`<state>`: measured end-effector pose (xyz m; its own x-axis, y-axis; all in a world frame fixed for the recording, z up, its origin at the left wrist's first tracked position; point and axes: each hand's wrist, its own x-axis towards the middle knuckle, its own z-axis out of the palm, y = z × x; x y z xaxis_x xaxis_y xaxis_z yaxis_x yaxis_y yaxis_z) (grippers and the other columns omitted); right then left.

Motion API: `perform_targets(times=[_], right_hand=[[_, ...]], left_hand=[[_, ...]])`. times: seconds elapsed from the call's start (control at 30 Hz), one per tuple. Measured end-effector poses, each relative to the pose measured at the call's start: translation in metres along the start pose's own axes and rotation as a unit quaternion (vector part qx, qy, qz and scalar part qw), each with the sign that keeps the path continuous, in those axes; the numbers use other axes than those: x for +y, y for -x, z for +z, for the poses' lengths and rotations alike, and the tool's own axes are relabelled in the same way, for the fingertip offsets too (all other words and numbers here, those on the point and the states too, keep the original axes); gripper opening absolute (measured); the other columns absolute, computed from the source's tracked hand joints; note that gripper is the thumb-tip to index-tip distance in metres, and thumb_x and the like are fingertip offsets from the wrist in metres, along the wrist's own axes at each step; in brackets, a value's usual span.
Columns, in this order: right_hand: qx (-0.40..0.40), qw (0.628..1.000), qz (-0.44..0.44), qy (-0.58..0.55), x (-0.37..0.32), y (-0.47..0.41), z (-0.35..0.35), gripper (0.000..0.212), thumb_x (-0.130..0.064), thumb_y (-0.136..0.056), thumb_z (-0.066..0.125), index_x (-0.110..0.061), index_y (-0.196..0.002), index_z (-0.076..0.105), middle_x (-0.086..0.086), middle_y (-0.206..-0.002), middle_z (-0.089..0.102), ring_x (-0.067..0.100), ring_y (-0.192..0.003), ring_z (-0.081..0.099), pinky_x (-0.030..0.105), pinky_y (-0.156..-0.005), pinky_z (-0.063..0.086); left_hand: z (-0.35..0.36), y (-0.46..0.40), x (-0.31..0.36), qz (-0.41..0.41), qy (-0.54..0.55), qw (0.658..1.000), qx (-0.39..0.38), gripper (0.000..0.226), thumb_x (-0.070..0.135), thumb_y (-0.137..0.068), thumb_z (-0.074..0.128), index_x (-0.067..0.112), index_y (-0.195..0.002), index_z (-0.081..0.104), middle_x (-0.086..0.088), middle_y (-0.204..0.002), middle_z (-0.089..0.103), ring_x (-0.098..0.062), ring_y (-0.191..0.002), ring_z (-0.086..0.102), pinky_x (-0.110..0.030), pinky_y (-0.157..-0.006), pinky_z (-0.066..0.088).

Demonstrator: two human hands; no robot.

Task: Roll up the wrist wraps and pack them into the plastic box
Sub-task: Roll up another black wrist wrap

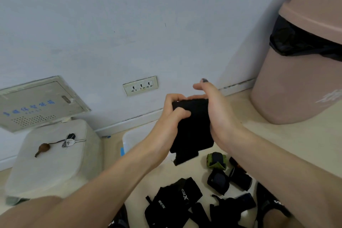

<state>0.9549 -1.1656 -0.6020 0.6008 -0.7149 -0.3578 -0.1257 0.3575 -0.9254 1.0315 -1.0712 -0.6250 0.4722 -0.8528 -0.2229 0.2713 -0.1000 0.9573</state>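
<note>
Loose black wraps point(172, 200) lie on the floor nearest us; above them we hold one black wrist wrap point(192, 126) in the air, our left hand point(172, 114) curled around its left edge, our right hand point(214, 113) clamped on its right, over the plastic box point(129, 140) by the wall

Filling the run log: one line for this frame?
step: rolling | left hand: grips black fabric wrist wrap | right hand: holds wrap's far side | clear plastic box: behind arms | loose wraps: on floor
</note>
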Motion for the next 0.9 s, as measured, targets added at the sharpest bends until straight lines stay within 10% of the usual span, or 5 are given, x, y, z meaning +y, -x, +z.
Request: perform_targets(times=[0.27, 0.53, 0.9], right_hand=[[0.019, 0.999, -0.032, 0.001, -0.019, -0.009, -0.010, 0.046, -0.057, -0.106, 0.038, -0.023, -0.133, 0.051, 0.010, -0.122, 0.064, 0.022, -0.107, 0.069, 0.046, -0.098, 0.056], [-0.091, 0.992, 0.014, 0.091, 0.000, -0.006, -0.003, 0.079, -0.085, -0.069, 0.046, -0.027, -0.121, 0.065, 0.008, -0.115, 0.075, 0.024, -0.102, 0.075, 0.054, -0.101, 0.056], [-0.077, 0.992, -0.066, 0.078, 0.002, -0.006, -0.010, 0.037, -0.059, -0.097, 0.058, -0.028, -0.115, 0.068, -0.001, -0.109, 0.077, 0.020, -0.102, 0.075, 0.055, -0.099, 0.057]], left_hand=[[-0.022, -0.009, 0.030, 0.082, -0.008, 0.995, 0.048, 0.027, 0.020, -0.074, 0.055, 0.034, -0.098, 0.059, -0.003, -0.103, 0.062, -0.020, -0.092, 0.062, -0.037, -0.077, 0.051], [-0.020, 0.000, 0.022, 0.078, -0.021, 0.997, 0.014, 0.030, 0.018, -0.078, 0.053, 0.036, -0.101, 0.059, 0.000, -0.095, 0.064, -0.016, -0.082, 0.064, -0.033, -0.069, 0.052], [-0.022, -0.006, 0.028, 0.105, -0.042, 0.993, 0.015, 0.031, 0.017, -0.080, 0.051, 0.038, -0.102, 0.057, 0.007, -0.092, 0.066, -0.014, -0.086, 0.062, -0.035, -0.079, 0.049]])
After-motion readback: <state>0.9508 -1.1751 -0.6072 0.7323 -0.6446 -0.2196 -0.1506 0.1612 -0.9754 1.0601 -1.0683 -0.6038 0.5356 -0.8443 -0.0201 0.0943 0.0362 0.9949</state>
